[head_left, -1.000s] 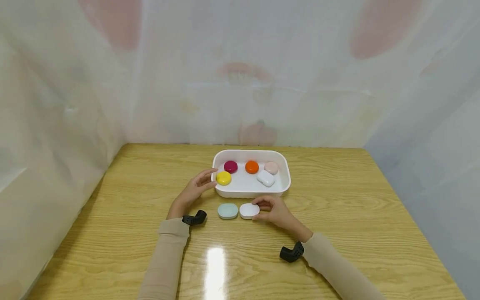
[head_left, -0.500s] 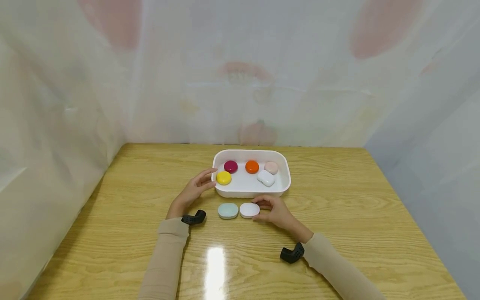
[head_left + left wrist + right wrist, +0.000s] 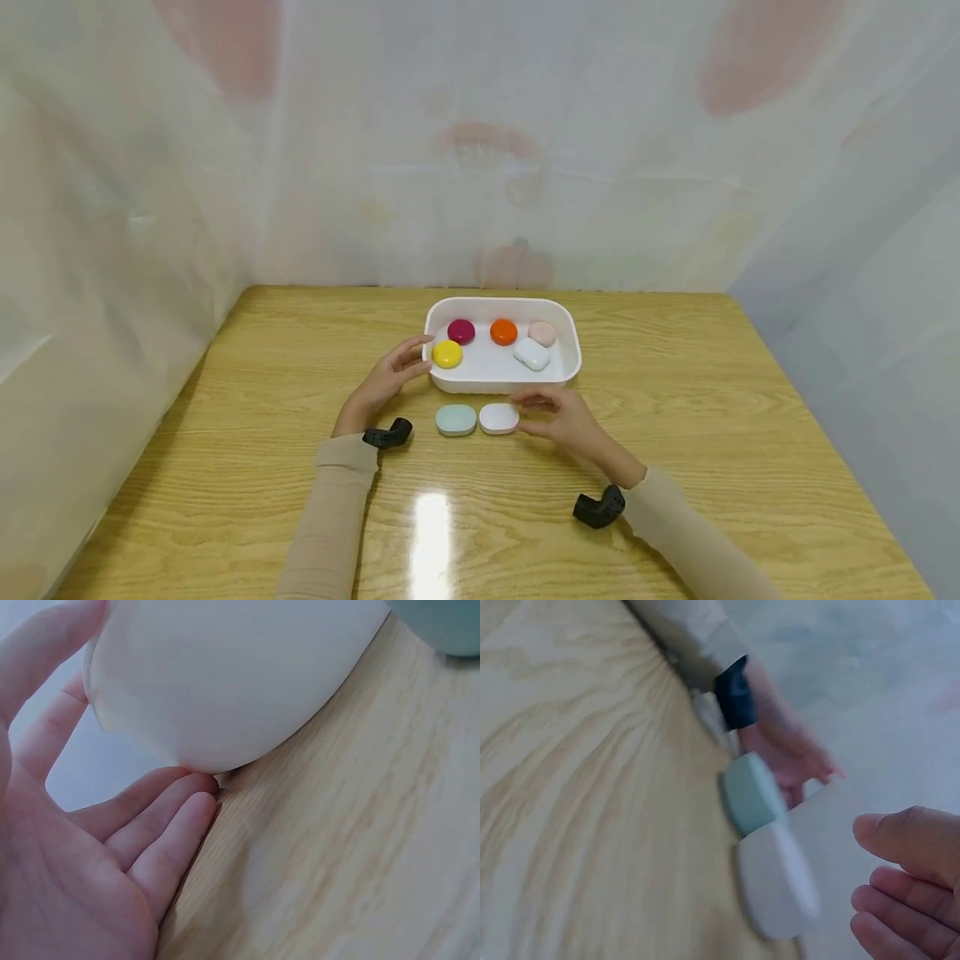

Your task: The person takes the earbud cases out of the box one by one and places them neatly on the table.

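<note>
My left hand (image 3: 382,385) touches the left end of a white plastic bin (image 3: 495,386), its fingertips against the outer wall and rim. In the left wrist view the fingers (image 3: 176,840) are fairly straight, the lower ones close to the tabletop. A white oval case (image 3: 498,418) lies on the table before the bin, beside a pale green oval case (image 3: 456,420). Just right of the white case is my right hand (image 3: 562,421). The right wrist view has its thumb and fingers (image 3: 911,900) apart from the case, holding nothing.
Inside the bin sit yellow (image 3: 447,354), dark red (image 3: 461,332), orange (image 3: 503,332) and pale pink (image 3: 542,334) round cases, plus a white rounded-square case (image 3: 532,354). The wooden table (image 3: 675,400) has pale curtains (image 3: 480,167) at its back and sides.
My right hand has let go of the white oval case and moved slightly right. Both oval cases stay put, side by side. My left hand keeps its place at the bin.
</note>
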Available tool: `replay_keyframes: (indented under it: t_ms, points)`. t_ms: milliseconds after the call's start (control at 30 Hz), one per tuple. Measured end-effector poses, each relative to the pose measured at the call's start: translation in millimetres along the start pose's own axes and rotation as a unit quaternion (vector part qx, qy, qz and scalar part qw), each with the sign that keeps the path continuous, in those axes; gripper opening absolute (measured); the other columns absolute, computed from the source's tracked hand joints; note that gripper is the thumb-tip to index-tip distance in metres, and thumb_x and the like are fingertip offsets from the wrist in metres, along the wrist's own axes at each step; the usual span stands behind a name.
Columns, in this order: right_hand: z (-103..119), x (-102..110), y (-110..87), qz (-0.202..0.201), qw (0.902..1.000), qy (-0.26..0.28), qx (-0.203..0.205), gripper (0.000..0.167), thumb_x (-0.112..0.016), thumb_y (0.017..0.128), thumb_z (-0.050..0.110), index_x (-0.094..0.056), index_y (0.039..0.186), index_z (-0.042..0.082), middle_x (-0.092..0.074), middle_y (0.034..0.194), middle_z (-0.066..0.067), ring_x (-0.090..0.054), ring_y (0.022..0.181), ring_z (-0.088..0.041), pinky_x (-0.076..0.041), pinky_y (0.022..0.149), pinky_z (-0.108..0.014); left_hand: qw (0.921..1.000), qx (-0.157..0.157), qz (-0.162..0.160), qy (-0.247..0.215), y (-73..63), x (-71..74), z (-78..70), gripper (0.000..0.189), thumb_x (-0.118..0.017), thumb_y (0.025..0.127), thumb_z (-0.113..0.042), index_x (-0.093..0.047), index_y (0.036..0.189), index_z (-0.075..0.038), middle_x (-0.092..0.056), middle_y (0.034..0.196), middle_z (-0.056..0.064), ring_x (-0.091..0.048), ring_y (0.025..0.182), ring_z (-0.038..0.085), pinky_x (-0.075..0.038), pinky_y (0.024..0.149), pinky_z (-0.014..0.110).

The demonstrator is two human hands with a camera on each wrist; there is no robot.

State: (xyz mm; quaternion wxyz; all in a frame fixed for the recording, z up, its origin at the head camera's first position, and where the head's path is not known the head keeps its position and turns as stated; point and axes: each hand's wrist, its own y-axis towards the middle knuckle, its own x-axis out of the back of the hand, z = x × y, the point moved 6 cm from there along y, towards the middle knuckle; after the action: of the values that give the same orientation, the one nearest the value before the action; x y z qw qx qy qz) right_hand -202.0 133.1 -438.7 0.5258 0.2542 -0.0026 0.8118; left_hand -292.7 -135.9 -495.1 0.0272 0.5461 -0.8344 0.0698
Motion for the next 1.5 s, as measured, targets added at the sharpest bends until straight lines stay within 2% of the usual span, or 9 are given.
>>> replay_keyframes:
  t_ms: [133,300,400,500,633,967,1100,1300,1500]
  points:
    - [13,11,4.7,-0.014,0.9998,-0.004,0.015,0.033,-0.075,0.078,-0.004,-0.065,0.11,-0.007,-0.068,0.109,-0.027,-0.07,0.099,-0.025,-0.057,0.087,-0.041,1.0,0.0,-0.002,-0.006,0.5,0.5,0.1,0.052,-0.06,0.096,-0.025,-0.042,0.144,-0.021,-0.043,0.149,0.019,-0.04,0.138,0.035,-0.025,0.119,0.056]
    - [14,26,15.2,-0.053,0.9985,0.001,0.015,0.03,-0.073,0.079,-0.006,-0.065,0.108,-0.009,-0.068,0.106,-0.029,-0.069,0.096,-0.009,-0.058,0.085,-0.026,0.9999,-0.008,0.002,-0.01,-0.4,-1.1,-1.7,0.052,-0.059,0.097,-0.023,-0.041,0.145,-0.019,-0.042,0.149,0.02,-0.039,0.138,0.036,-0.026,0.118,0.056]
    - [9,34,22.6,-0.092,0.9958,0.0,-0.005,0.029,-0.073,0.079,-0.005,-0.065,0.106,-0.008,-0.068,0.105,-0.029,-0.07,0.095,-0.017,-0.057,0.084,-0.02,0.9999,-0.01,0.003,-0.01,-0.8,-1.7,-2.4,0.052,-0.059,0.097,-0.023,-0.04,0.146,-0.019,-0.042,0.149,0.02,-0.039,0.138,0.037,-0.026,0.118,0.056]
    - [3,41,30.9,-0.129,0.991,-0.013,-0.034,0.031,-0.074,0.079,-0.003,-0.064,0.108,-0.008,-0.067,0.106,-0.029,-0.068,0.097,-0.032,-0.058,0.087,-0.028,0.9999,-0.008,0.001,-0.008,-1.2,-1.4,-3.1,0.052,-0.058,0.097,-0.024,-0.04,0.146,-0.019,-0.041,0.149,0.02,-0.039,0.138,0.037,-0.026,0.118,0.057]
    - [-6,46,41.7,-0.155,0.9835,-0.044,-0.081,0.035,-0.076,0.079,0.0,-0.064,0.11,-0.008,-0.068,0.108,-0.028,-0.066,0.102,-0.039,-0.056,0.091,-0.039,0.9999,-0.013,0.003,-0.006,-1.5,-1.4,-3.8,0.053,-0.059,0.097,-0.024,-0.039,0.146,-0.017,-0.041,0.149,0.02,-0.039,0.138,0.036,-0.027,0.118,0.056]
    - [-24,48,64.7,-0.111,0.9734,-0.124,-0.157,0.04,-0.075,0.081,0.006,-0.062,0.115,-0.01,-0.066,0.116,-0.028,-0.065,0.107,-0.038,-0.053,0.096,-0.045,1.0,0.006,-0.004,0.0,-1.5,-1.2,-0.4,0.055,-0.061,0.095,-0.031,-0.041,0.145,-0.022,-0.043,0.149,0.018,-0.042,0.137,0.034,-0.025,0.118,0.058]
    - [-29,49,70.9,-0.096,0.9613,-0.174,-0.19,0.04,-0.076,0.081,0.009,-0.063,0.114,-0.008,-0.067,0.115,-0.026,-0.065,0.105,-0.036,-0.053,0.096,-0.045,0.9999,0.011,-0.005,-0.001,-1.4,-0.6,0.5,0.053,-0.061,0.095,-0.03,-0.041,0.144,-0.024,-0.042,0.149,0.017,-0.04,0.138,0.035,-0.024,0.119,0.059]
    - [-36,46,77.1,-0.075,0.934,-0.251,-0.243,0.04,-0.079,0.078,0.012,-0.065,0.111,-0.006,-0.069,0.107,-0.02,-0.059,0.094,-0.028,-0.051,0.091,-0.041,0.9999,0.013,-0.005,-0.008,-1.9,-1.2,-1.0,0.052,-0.061,0.095,-0.029,-0.042,0.143,-0.025,-0.042,0.15,0.016,-0.039,0.139,0.035,-0.024,0.119,0.058]
    - [-38,42,80.4,-0.064,0.9297,-0.256,-0.257,0.038,-0.078,0.077,0.004,-0.065,0.111,-0.007,-0.069,0.11,-0.021,-0.061,0.097,-0.028,-0.052,0.093,-0.041,1.0,-0.004,0.002,-0.007,-1.5,-1.9,-2.7,0.051,-0.059,0.097,-0.025,-0.041,0.144,-0.021,-0.04,0.15,0.019,-0.038,0.14,0.037,-0.026,0.118,0.057]
